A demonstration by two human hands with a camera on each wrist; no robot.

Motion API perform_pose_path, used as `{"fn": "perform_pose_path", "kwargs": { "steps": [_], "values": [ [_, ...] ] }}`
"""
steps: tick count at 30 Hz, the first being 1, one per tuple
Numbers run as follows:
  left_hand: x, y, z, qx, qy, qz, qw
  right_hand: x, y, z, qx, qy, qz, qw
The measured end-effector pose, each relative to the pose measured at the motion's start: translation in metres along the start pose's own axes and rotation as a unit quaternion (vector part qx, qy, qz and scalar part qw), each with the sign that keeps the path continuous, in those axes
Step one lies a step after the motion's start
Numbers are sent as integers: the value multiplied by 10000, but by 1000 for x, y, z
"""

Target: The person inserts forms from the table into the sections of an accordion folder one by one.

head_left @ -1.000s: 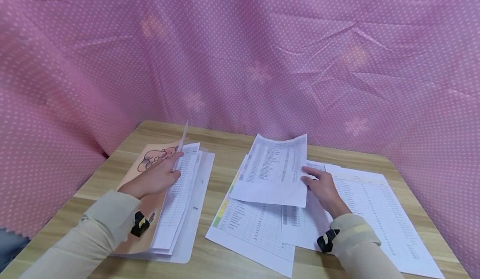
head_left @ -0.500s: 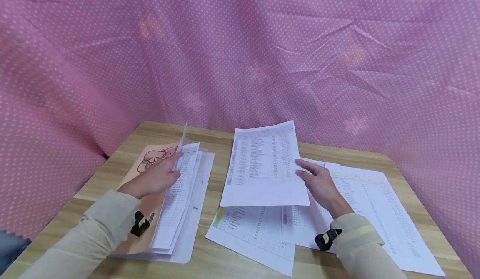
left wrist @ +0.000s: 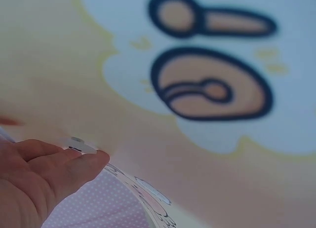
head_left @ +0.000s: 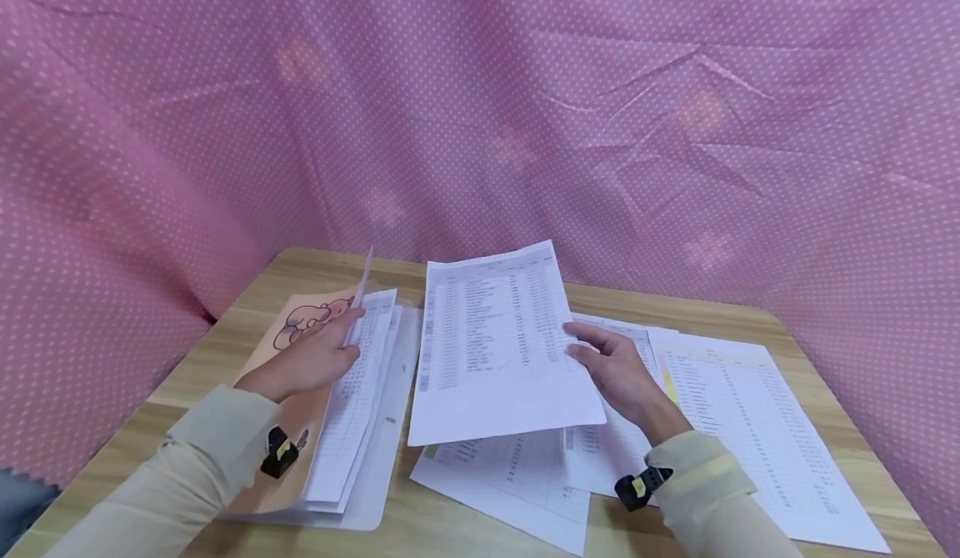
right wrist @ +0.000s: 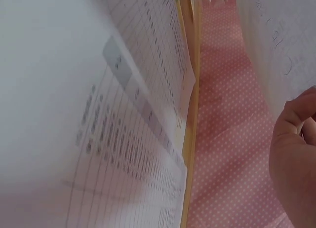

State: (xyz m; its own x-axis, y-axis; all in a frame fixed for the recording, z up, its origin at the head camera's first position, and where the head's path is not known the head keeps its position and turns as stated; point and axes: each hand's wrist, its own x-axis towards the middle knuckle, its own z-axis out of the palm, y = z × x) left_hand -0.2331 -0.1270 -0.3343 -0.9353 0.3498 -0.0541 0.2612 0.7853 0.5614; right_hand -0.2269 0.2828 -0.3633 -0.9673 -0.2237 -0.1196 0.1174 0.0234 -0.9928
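Observation:
On the left lies a ring folder with a peach cover (head_left: 258, 358) printed with cartoon figures. My left hand (head_left: 303, 364) pinches the cover's edge, as the left wrist view shows with the thumb (left wrist: 86, 169) at that edge. Printed sheets (head_left: 341, 449) show inside the folder, to the right of the cover. My right hand (head_left: 618, 379) pinches a printed sheet (head_left: 487, 358) by its right edge, between thumb and fingers. This sheet is tilted up above the table, its left edge close to the folder. In the right wrist view, the sheet's underside (right wrist: 289, 40) shows handwriting.
Overlapping printed sheets lie on the wooden table (head_left: 637, 295): one under the held sheet (head_left: 517, 491) and a wide one (head_left: 765, 433) at the right. A pink dotted curtain (head_left: 480, 124) hangs behind and beside the table.
My right hand has lifted the sheet off the other papers and carried it left toward the folder. The left hand has stayed at the cover.

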Motion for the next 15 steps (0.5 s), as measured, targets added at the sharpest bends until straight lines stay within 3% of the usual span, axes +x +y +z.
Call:
{"fn": "perform_pose_path", "kwargs": {
  "steps": [15],
  "values": [
    [-2,0,2,-121,22,-25,9999,7,3,37,33,-403,137,9991]
  ]
}}
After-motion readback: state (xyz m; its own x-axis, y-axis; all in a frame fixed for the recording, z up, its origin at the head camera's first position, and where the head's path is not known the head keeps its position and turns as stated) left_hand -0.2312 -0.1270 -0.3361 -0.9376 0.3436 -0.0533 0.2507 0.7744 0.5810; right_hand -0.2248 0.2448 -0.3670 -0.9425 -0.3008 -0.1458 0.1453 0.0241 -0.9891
